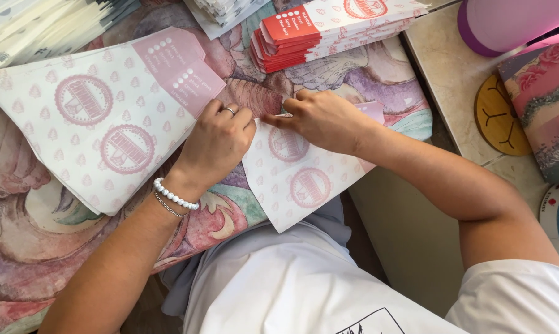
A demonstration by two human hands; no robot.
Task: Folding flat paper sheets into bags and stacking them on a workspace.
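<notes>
While both hands' fingers [273,119] pinch pink paper bag [304,176], bag lies flat.

Floral pastel tablecloth [32,222] over table; beige stone counter [440,68] at right; daylight.

matt printed paper sheet [298,176], glossy pink plastic container [508,25], round wooden coaster [496,117]

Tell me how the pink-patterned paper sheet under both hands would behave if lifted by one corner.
The paper sheet looks thin and flat, so it would probably droop. Its lower corner overhangs the table edge without sagging much, hinting at some stiffness. It is likely very light; the left hand and right hand press it down.
</notes>
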